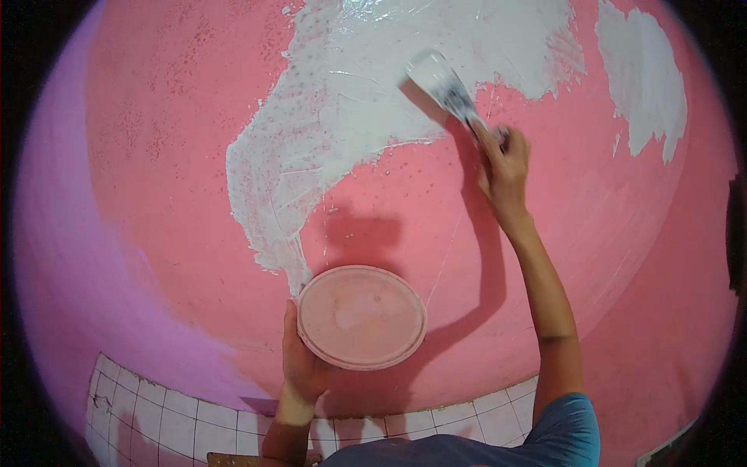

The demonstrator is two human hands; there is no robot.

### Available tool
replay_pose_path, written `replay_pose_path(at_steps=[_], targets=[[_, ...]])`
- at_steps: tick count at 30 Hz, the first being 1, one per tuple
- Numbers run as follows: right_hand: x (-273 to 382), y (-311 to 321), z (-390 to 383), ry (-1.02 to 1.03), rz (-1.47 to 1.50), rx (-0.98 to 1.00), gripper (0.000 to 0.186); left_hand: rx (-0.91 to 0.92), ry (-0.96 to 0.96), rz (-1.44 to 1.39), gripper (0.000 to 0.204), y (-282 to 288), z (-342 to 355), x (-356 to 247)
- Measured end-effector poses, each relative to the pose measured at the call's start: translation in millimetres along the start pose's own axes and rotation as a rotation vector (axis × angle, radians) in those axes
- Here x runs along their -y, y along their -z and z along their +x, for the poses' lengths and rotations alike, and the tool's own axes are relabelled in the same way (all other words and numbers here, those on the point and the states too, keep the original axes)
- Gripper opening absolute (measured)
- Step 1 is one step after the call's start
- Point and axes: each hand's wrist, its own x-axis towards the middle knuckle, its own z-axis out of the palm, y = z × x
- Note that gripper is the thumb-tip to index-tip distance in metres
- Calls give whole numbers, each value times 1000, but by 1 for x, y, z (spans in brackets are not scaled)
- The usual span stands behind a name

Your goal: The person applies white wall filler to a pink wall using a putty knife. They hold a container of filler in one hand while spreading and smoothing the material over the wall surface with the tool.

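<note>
My right hand point(506, 167) is raised to the upper right, its fingers closed round the handle of a putty knife point(437, 78). White paste coats the knife's wide blade, which is over the white-smeared part of the pink wall point(373, 187) and slightly blurred. Lower down, my left hand point(303, 358) supports a round, pale pink lid-like disc point(362, 315) with a raised rim. The thumb lies along the disc's left edge, while the other fingers are hidden behind it. A faint lighter smear marks the disc's face.
A broad coat of white paste point(311, 117) spreads over the upper wall, with a separate white patch point(642, 82) at the right. Purple paint point(62, 218) covers the left side. White tiles point(179, 424) run along the bottom. A dark object point(735, 233) shows at the far right edge.
</note>
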Motion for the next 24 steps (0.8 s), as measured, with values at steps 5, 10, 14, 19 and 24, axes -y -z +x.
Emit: replay_pose_path(at_steps=[5, 10, 14, 19, 24], targets=[[11, -25, 56, 55, 32, -19, 49, -20, 3, 7, 69, -10, -4, 2], [-12, -6, -27, -56, -13, 44, 46, -39, -2, 0, 69, -2, -7, 1], [-19, 36, -103, -162, -61, 108, 50, -16, 24, -5, 70, 6, -10, -2], [2, 21, -65, -98, -34, 47, 58, -67, 22, 25, 72, 7, -17, -2], [51, -32, 26, 37, 108, -38, 55, -87, -22, 83, 74, 14, -23, -4]])
